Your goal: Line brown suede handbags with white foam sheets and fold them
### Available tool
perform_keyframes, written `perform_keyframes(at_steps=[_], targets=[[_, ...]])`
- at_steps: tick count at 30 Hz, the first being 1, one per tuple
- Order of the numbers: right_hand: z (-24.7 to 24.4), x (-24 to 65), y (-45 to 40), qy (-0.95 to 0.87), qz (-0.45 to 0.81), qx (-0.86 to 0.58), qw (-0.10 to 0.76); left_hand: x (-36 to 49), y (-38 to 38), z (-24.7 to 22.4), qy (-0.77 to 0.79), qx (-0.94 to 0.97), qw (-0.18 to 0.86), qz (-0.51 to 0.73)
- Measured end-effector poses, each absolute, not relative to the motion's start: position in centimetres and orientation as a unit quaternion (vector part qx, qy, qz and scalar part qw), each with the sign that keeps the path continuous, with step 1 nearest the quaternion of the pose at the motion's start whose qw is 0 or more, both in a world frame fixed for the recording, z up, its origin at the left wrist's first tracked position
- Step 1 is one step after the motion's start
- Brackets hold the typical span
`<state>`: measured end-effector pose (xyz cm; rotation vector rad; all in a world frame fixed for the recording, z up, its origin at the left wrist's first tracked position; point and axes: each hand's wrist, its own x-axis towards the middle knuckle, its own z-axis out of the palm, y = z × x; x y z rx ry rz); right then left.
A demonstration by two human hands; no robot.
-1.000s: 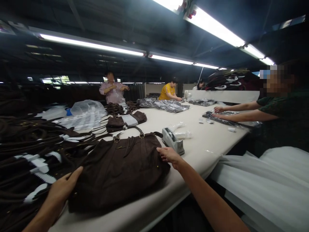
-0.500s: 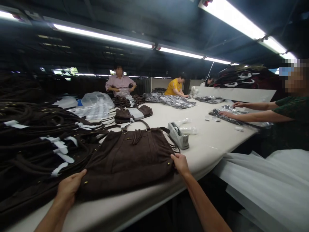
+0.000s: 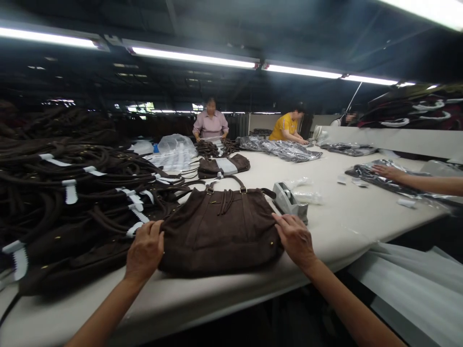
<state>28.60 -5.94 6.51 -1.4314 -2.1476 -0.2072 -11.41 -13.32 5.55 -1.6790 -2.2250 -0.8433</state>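
A dark brown handbag [image 3: 217, 231] lies flat on the pale table in front of me, its two handles and tassel toward the far side. My left hand [image 3: 145, 248] is closed on the bag's left side, with the fingertips partly out of sight. At the opposite side my right hand [image 3: 294, 238] grips the edge, fingers bent over it and the thumb hidden. Just beyond that hand stands a grey tape dispenser [image 3: 294, 207], close to the bag's right strap.
Brown bags with white-wrapped handles [image 3: 83, 212] are heaped at left. Farther back lie another brown bag [image 3: 213, 166], clear plastic [image 3: 177, 149] and plastic-wrapped bags [image 3: 292, 149]. A co-worker's hand [image 3: 388, 172] rests on a wrapped bag at right. White sheets [image 3: 408, 274] hang beside the table.
My view has turned left, shifting the scene rightward. Both hands have moved farther up the handbag's sides. The co-worker at the back has lowered their hands to the goods on the table.
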Motion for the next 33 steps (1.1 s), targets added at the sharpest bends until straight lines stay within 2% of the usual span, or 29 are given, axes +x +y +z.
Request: perform_keyframes(at_steps=[2,4,9,12,16,19,25,27,33], targets=[[8.1,28.2,-6.2,-0.864,-0.057,-0.420,0.273,-11.2,-13.3,5.9,-0.646,-0.702,0.131,-0.271],[8.7,27.8,-6.3,-0.902,-0.021,-0.365,0.228,-11.6,-13.1,5.6,-0.572,-0.785,0.105,-0.213],[7.6,28.0,-5.9,-0.910,0.006,-0.385,0.153,-14.6,-13.4,3.5,-0.571,-0.811,0.091,-0.088],[7.4,28.4,-5.5,-0.910,0.038,-0.391,0.132,-15.6,-13.7,3.9,-0.593,-0.798,0.057,-0.092],[8.2,28.8,-5.1,-0.916,0.074,-0.381,0.098,-14.6,-13.1,5.6,-0.632,-0.764,-0.042,-0.122],[8.7,28.4,-5.3,-0.916,0.055,-0.392,0.067,-13.7,-12.2,6.5,-0.656,-0.733,-0.105,-0.146],[9.5,27.4,-5.2,-0.916,0.020,-0.400,-0.016,-13.9,-11.6,8.4,-0.640,-0.726,-0.165,-0.192],[10.3,27.9,-4.9,-0.924,0.042,-0.381,-0.015,-14.4,-11.9,9.5,-0.630,-0.722,-0.176,-0.224],[13.4,30.7,-3.9,-0.921,0.108,-0.360,0.101,-15.0,-12.5,11.4,-0.638,-0.681,-0.219,-0.286]])
